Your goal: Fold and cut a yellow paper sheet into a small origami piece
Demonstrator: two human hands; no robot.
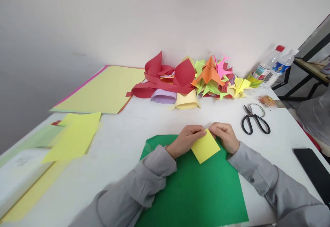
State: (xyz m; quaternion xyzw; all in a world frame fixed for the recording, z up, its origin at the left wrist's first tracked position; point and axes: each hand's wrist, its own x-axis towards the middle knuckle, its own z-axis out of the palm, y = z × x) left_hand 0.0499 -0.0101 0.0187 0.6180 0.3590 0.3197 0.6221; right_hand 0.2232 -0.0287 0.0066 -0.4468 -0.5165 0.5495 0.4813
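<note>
A small folded yellow paper [205, 147] is held over a large green sheet [196, 189] lying on the white table [129, 141]. My left hand [184, 139] pinches the paper's upper left edge, fingers closed on it. My right hand [224, 136] pinches its top corner from the right. Both hands meet at the paper's upper tip. Grey sleeves cover both forearms.
A heap of folded coloured paper figures [203, 77] lies at the back by the wall. Black scissors [254, 120] sit to the right, two plastic bottles [273, 65] beyond them. Yellow sheets [74, 136] and a large yellow stack [105, 89] lie left. A dark phone [313, 168] is at the right edge.
</note>
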